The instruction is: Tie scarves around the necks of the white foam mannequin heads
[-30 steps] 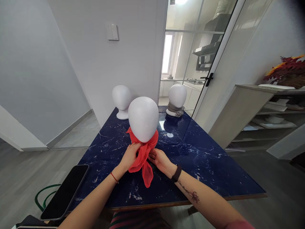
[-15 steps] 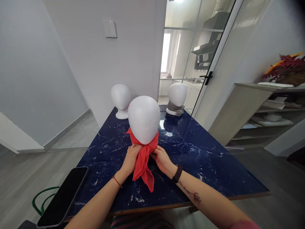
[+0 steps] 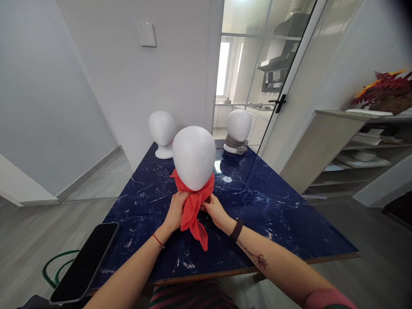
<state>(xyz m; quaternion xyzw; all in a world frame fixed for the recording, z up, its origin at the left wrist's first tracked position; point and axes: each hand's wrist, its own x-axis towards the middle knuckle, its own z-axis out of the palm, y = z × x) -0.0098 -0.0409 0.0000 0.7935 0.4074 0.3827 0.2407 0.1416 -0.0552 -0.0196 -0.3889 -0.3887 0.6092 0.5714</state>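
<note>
A white foam mannequin head (image 3: 194, 156) stands upright in front of me, with a red scarf (image 3: 193, 212) wrapped around its neck. The scarf's loose ends hang down in front. My left hand (image 3: 176, 211) is closed at the left side of the scarf, under the chin, its fingertips partly behind the cloth. On the other side my right hand (image 3: 217, 211) pinches the scarf near the neck, with its fingertips tucked behind the hanging end. Whatever knot or fold lies behind the cloth is hidden.
The heads stand on a blue marbled table (image 3: 260, 214). Behind are a bare mannequin head (image 3: 161, 128) and another head (image 3: 239, 124) wearing a grey scarf (image 3: 236, 145). A black phone (image 3: 86, 262) lies at the left edge, a green cord (image 3: 53, 266) beside it. Shelves (image 3: 360, 141) stand at right.
My right hand has moved slightly left and in behind the scarf's hanging end. The hanging ends sit a little higher. The whole view has shifted slightly.
</note>
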